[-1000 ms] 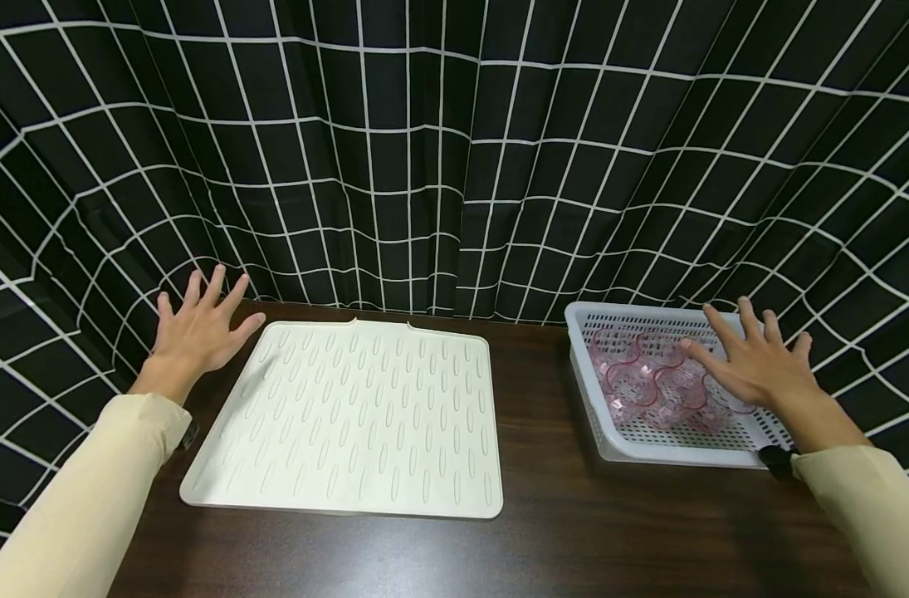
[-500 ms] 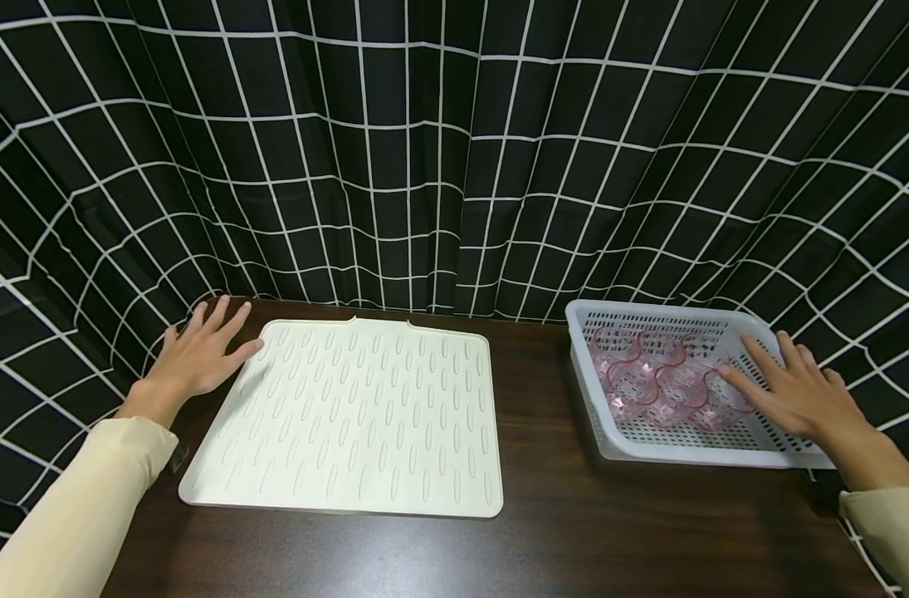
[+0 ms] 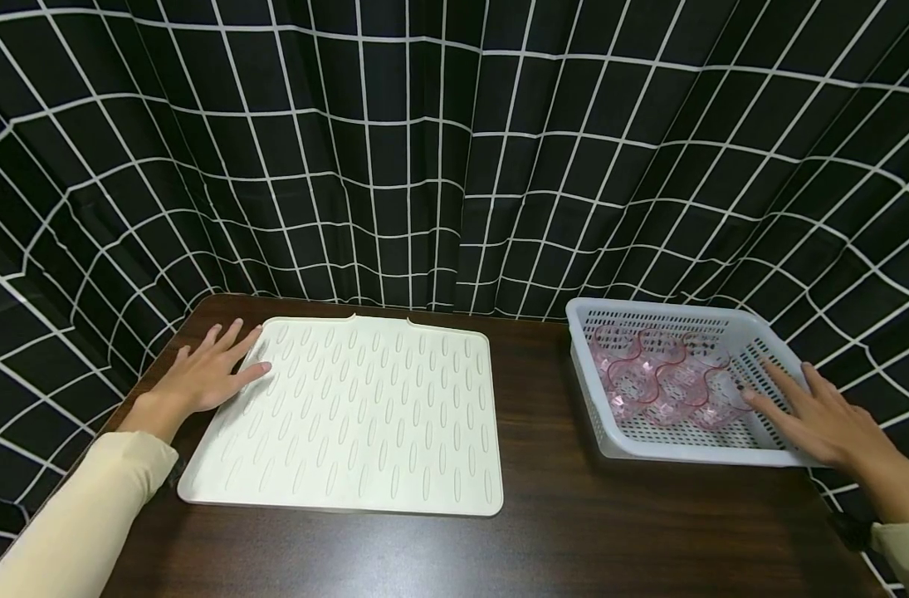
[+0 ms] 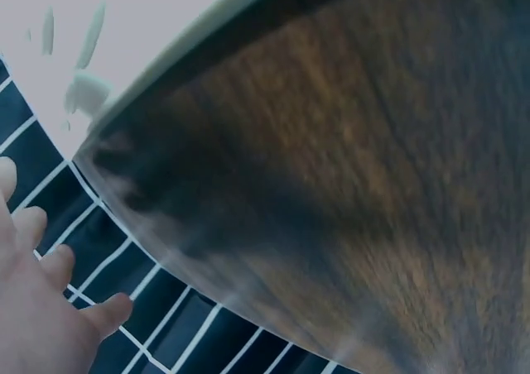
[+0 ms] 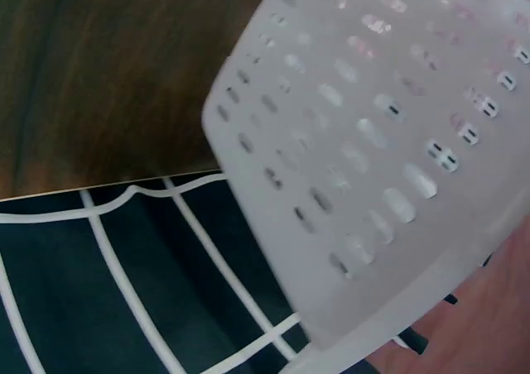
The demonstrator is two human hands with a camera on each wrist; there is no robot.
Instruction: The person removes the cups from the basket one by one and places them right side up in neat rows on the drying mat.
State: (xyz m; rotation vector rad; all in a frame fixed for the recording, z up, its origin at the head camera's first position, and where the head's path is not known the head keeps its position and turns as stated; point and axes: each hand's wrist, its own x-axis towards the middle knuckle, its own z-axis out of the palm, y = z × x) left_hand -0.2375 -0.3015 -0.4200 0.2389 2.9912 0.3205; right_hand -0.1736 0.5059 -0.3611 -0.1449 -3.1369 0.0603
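A cream-white mat (image 3: 349, 419) with rows of raised oval ridges lies flat on the dark wooden table. My left hand (image 3: 203, 375), fingers spread, is at the mat's far left corner, its thumb overlapping the edge in the head view. To the right stands a pale grey perforated plastic basket (image 3: 686, 453). Inside it, toward the left, sit several clear pink-tinted pieces (image 3: 659, 386) with wavy red rims. My right hand (image 3: 831, 419) is at the basket's right end, fingers extended over the rim and holding nothing. In the right wrist view, part of that hand (image 5: 472, 320) shows beyond the basket's wall.
A black curtain (image 3: 394, 166) with a white grid hangs behind and around both sides of the table (image 3: 544, 515). Bare wood separates the mat from the basket and runs along the front. The table's left edge passes under my left forearm.
My left hand has come down and nearer, toward the mat's corner. My right hand has moved rightward and down, from above the basket to its right end. Mat and basket stay put.
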